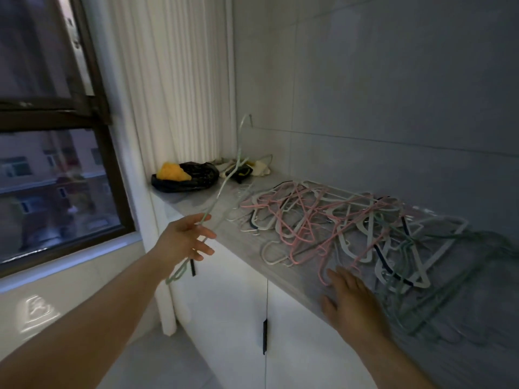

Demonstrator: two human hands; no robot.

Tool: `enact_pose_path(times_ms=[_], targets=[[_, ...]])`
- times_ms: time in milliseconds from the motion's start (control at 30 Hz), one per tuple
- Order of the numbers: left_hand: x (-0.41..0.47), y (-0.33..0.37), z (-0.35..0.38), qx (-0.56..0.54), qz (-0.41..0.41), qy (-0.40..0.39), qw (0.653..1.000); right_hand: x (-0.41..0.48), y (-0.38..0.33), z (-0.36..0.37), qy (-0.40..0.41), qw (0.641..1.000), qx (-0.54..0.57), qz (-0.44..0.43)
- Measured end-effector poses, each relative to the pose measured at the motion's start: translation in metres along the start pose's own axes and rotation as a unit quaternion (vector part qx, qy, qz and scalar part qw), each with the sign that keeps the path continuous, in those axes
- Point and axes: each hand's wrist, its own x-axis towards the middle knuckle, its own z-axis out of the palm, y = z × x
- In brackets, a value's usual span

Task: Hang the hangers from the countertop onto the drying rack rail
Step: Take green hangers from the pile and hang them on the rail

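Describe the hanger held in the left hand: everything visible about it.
The pale green hanger is thin and wire-like, perhaps plastic-coated. It is held in the air, tilted, hook topmost near the tiled wall, one corner hanging below the left hand, whose fingers pinch one arm. It appears clear of the countertop and the hanger pile. Blur hides finer detail.
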Motion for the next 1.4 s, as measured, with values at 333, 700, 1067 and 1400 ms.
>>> enact_pose_path(times_ms=[333,700,1067,1400], targets=[[-0.160,0.031,-0.156,0.193,0.044,0.074,0.977,-0.003,-0.196,-0.066,0.142,0.957,0.189,-0.167],[-0.469,0.042,-0.326,0.272,-0.015,0.250,0.929,-0.148,-0.449,-0.118,0.014,0.893,0.172,-0.417],[-0.689,0.036,-0.412,0.285,-0.118,0.469,0.828,-0.326,-0.668,-0.114,-0.045,0.750,0.259,-0.606],[-0.788,0.059,-0.533,0.485,-0.246,0.613,0.573,-0.463,-0.870,-0.137,-0.022,0.649,0.280,-0.707]])
